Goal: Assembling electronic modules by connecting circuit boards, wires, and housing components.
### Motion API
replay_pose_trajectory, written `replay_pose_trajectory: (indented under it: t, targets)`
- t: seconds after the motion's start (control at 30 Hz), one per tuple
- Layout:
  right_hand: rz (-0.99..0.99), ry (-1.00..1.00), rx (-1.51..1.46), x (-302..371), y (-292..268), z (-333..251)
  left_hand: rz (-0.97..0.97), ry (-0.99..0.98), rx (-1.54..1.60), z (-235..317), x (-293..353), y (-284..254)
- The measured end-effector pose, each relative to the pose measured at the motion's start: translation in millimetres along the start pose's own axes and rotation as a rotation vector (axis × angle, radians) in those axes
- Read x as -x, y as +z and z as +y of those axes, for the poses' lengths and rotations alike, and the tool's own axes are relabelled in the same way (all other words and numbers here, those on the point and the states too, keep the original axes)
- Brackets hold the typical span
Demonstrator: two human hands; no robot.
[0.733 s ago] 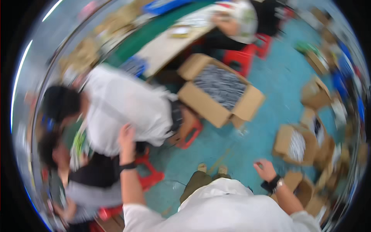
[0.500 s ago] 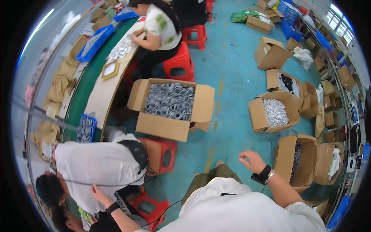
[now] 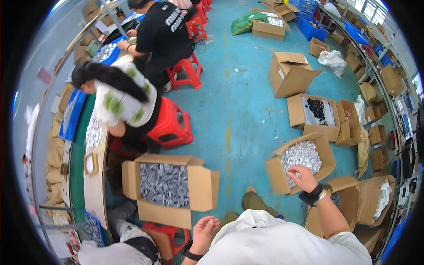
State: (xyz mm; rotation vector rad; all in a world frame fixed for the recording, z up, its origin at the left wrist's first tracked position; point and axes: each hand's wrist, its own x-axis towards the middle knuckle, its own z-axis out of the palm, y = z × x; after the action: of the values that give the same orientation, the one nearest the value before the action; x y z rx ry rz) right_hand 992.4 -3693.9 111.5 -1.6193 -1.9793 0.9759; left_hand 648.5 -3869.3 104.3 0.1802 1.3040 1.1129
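My right hand (image 3: 301, 176) reaches down to the open cardboard box (image 3: 276, 174) filled with small grey-white parts (image 3: 300, 155), its curled fingers touching the parts; whether it grips any is hidden. A black wristband sits on that wrist. My left hand (image 3: 205, 230) hovers low in the picture, fingers apart and empty, just right of a larger open box (image 3: 203, 185) packed with grey ring-shaped parts (image 3: 164, 184). My white shirt fills the bottom edge.
Two people sit on red stools (image 3: 172, 126) at a long bench (image 3: 95, 176) on the left. A third person in white (image 3: 112, 251) crouches at lower left. Several open cardboard boxes (image 3: 289, 73) stand on the teal floor (image 3: 238, 110) at right, one holding black parts (image 3: 318, 110).
The view swung toward the floor and right-hand boxes. My right hand moved down into the box of grey-white parts. My left hand left the person in white and now hangs free.
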Motion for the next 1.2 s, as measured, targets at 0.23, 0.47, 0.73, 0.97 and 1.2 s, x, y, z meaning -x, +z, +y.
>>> replay_pose_trajectory:
  t: [0.23, 0.47, 0.73, 0.97, 1.2]
  targets:
    - [-0.236, -0.096, -0.285, -314, -104, -25, 0.363, -0.196, 0.626, 187, -131, 143]
    - [0.002, -0.068, -0.309, -633, -222, 35, 0.105, -0.086, 0.565, 361, -456, 348]
    - [0.432, 0.319, -0.268, -860, -416, 223, -0.427, 0.053, 0.151, 589, -796, 697]
    - [0.383, 0.117, -0.046, -1331, -497, 208, 0.010, -0.183, 0.416, 716, -1071, 754]
    - [-0.028, -0.171, -0.441, -1799, -495, 71, 0.432, -0.149, 0.493, 896, -1328, 793]
